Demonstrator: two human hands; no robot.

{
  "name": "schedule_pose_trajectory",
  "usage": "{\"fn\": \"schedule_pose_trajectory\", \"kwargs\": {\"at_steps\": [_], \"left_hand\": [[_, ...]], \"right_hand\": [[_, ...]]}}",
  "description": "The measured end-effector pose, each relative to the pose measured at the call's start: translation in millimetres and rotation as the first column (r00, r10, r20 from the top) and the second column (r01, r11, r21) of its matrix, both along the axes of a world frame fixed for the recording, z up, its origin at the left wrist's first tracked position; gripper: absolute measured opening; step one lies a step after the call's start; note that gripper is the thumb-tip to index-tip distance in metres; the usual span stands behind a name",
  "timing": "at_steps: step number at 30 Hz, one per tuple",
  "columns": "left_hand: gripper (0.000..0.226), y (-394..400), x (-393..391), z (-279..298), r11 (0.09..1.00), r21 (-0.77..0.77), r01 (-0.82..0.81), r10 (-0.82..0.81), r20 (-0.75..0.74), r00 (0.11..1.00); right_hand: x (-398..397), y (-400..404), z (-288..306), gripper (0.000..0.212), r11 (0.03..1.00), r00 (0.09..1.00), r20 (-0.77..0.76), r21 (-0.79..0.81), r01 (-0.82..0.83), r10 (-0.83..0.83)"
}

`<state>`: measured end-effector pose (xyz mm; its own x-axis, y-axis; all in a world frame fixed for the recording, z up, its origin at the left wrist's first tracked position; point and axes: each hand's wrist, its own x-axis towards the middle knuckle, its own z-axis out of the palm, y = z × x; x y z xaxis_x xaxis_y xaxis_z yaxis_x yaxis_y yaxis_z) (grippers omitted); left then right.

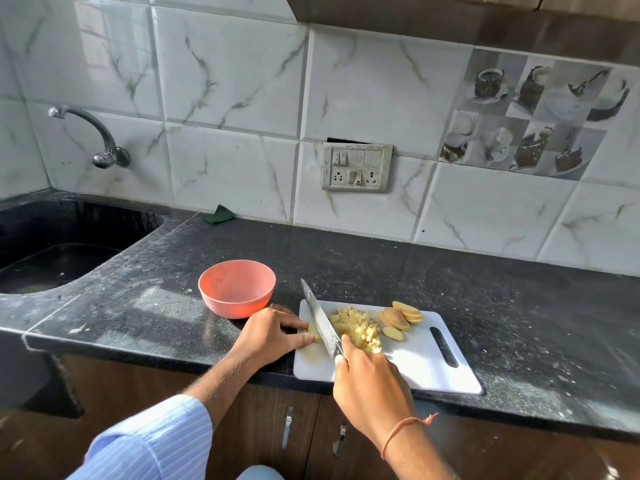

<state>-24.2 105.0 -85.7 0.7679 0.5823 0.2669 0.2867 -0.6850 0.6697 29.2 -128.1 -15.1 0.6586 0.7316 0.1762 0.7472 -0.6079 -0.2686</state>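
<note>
A knife (320, 320) is gripped by the right hand (370, 382), blade down on a potato piece (313, 332). The piece is pinned by the left hand (268, 336), fingers curled on it. The white cutting board (426, 368) lies at the counter's (519, 306) front edge.

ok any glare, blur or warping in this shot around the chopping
Head view: wide-angle warping bows the counter and wall tiles; window glare sits on the upper-left tiles, a pale sheen on the counter beside the pink bowl; knife, right hand, left hand and its potato piece look sharp; the blue sleeve is softer.
</note>
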Motion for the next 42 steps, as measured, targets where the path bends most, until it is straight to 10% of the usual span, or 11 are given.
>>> {"fn": "schedule_pose_trajectory", "kwargs": {"at_steps": [11,18,42], "left_hand": [[0.037,-2,0,1,1.000,-0.009,-0.007,0.007,0.013,1.000],[0.039,0,0,1,1.000,-0.011,0.004,-0.004,0.026,1.000],[0.027,-3,-1,1,1.000,0.008,-0.006,0.006,0.045,0.999]], "right_hand": [[3,28,7,0.027,0.999,0.995,-0.099,-0.033,-0.018,0.015],[-8,-2,-6,0.051,0.995,0.994,0.097,-0.088,-0.043,0.052],[-12,22,-4,0.059,0.989,0.999,0.019,-0.146,-0.025,0.028]]}}
